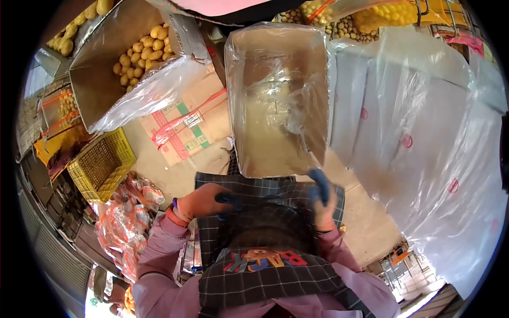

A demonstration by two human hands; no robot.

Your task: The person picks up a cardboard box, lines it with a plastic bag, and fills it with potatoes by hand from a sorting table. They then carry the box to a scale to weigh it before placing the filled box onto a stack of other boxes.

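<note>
My left hand (207,201), in an orange glove with dark blue fingertips, hangs over the checked apron (212,241) with its fingers bent inward and smeared by motion. My right hand (323,199), gloved in blue at the fingers, is also blurred and raised at the near right corner of a cardboard box (241,159). A clear plastic liner (299,122) covers the inside of this box, and no produce shows in it. Between my hands is a dark blurred patch over my lap; I cannot tell whether either hand holds part of it.
Potatoes (143,55) lie in a lined carton at upper left. Below it are a taped flat carton (193,122), a yellow crate (101,167) and crumpled plastic bags (127,228). A large translucent plastic sheet (403,132) spreads along the right. Bagged produce (387,16) stands at the back.
</note>
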